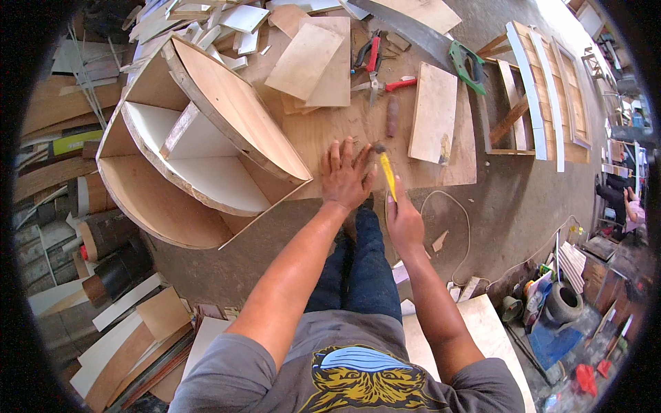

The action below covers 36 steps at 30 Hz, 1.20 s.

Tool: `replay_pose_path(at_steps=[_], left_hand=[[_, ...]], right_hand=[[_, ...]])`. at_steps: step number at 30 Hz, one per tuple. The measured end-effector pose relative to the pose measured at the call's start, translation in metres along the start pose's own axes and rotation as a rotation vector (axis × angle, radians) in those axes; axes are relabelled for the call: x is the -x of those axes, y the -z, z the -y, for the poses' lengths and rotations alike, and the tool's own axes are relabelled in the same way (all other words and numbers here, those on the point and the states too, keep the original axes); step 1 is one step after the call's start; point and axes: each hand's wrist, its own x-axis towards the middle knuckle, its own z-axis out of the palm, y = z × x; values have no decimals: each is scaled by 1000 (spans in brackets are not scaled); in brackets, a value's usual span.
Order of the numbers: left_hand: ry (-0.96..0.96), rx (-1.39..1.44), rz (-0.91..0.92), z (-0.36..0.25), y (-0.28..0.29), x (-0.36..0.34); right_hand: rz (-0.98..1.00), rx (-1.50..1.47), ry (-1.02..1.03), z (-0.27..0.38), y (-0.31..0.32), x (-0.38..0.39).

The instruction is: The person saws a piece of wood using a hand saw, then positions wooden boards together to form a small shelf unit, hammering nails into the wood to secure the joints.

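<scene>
My left hand (pixel 344 177) lies on the near edge of a plywood board (pixel 313 138), its fingers spread and nothing visible in them. My right hand (pixel 405 224) is wrapped round the yellow handle of a hammer (pixel 388 173). The dark hammer head is just right of my left fingertips, over the board. To the left, a curved wooden shelf unit (pixel 237 103) with white inner panels rests close to my left hand. Beyond the hammer are a brown cylindrical handle (pixel 392 115), red-handled pincers (pixel 374 62) and a pair of pliers (pixel 375 86).
A pale rectangular wood piece (pixel 434 113) lies right of the hammer. Farther off is a handsaw (pixel 467 67) with a green grip. Wood offcuts (pixel 206 27) pile up at the far left. A slatted wooden frame (pixel 544 96) stands at right, and a cable (pixel 468 220) crosses the floor.
</scene>
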Motion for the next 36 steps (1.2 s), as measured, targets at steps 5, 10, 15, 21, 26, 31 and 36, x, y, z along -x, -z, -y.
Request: replay_pose_path(at_steps=[5, 10, 15, 21, 26, 31, 36], left_hand=[[-14, 4, -23, 0, 0, 0], [-17, -35, -5, -2, 5, -3], [-14, 12, -68, 1, 6, -3], [-60, 38, -193, 2, -5, -8], [-115, 7, -222, 6, -4, -35], [-111, -26, -187, 8, -11, -42], [88, 541, -125, -8, 1, -33]], right_hand=[[-117, -81, 107, -5, -4, 4], [-21, -4, 17, 0, 4, -1], [-32, 22, 21, 3, 5, -7], [-17, -209, -101, -8, 24, 4], [-77, -208, -9, -21, 31, 18], [-22, -259, -88, -2, 56, 18], [-97, -306, 41, -2, 68, 4]])
